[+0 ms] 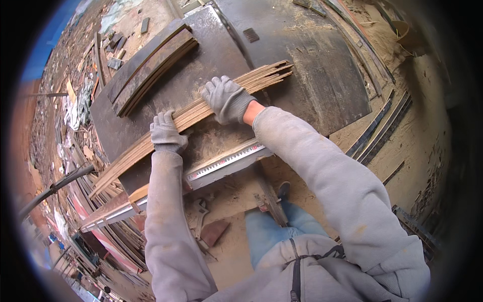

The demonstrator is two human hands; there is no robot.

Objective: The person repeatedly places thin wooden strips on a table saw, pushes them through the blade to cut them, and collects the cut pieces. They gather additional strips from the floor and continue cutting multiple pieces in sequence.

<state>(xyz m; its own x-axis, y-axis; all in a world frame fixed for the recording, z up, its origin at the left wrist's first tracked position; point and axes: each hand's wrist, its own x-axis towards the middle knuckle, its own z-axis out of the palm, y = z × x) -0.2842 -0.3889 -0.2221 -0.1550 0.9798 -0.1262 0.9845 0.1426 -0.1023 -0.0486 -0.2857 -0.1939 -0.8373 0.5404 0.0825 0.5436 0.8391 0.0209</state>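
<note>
A bundle of long, thin wooden strips lies slantwise across a dark, worn table top, its ends uneven at the upper right. My left hand, in a grey knitted glove, is closed over the bundle near its middle. Farther right and a little farther away, my right hand grips the same strips from above, gloved alike. The undersides of the strips and the fingertips beneath them are hidden. Along the table's near edge runs a measuring scale with printed marks, just below my hands.
Stacked dark boards lie at the table's far left. A small dark block rests farther back. Below the near edge are an adjustable wrench and a brownish offcut. Long metal-like bars lie on the sandy ground at right.
</note>
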